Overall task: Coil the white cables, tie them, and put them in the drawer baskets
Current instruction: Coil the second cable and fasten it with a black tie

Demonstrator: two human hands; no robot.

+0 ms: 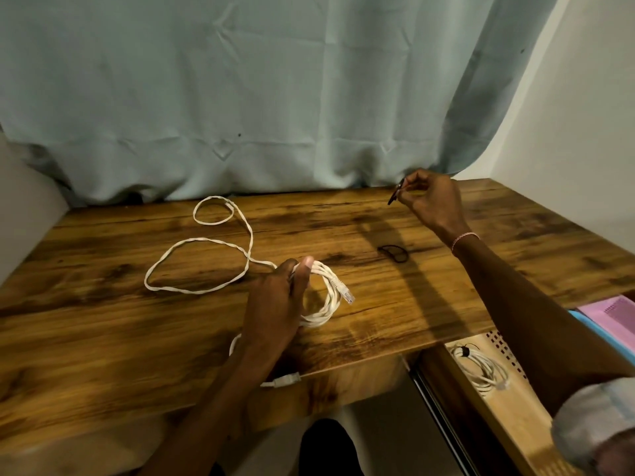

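Left grip (pixel 275 297) clamped round white cable (pixel 329 281) coil, thumb pressed over turns so loops can't spring apart; coil at bench (pixel 103 338) centre, resting or lifted I can't tell, connector (pixel 347 296) poking out right. Loose tail (pixel 206 239) trails left over bench in two open loops, so your coiling looks unfinished. Right grip (pixel 431 199) pinches black tie (pixel 395 194), raised near back edge, ready for wrapping. Spare tie (pixel 393 253) lies between your hands. Tied cable (pixel 481 369) sits in drawer basket (pixel 501 345) at right: you're partway through
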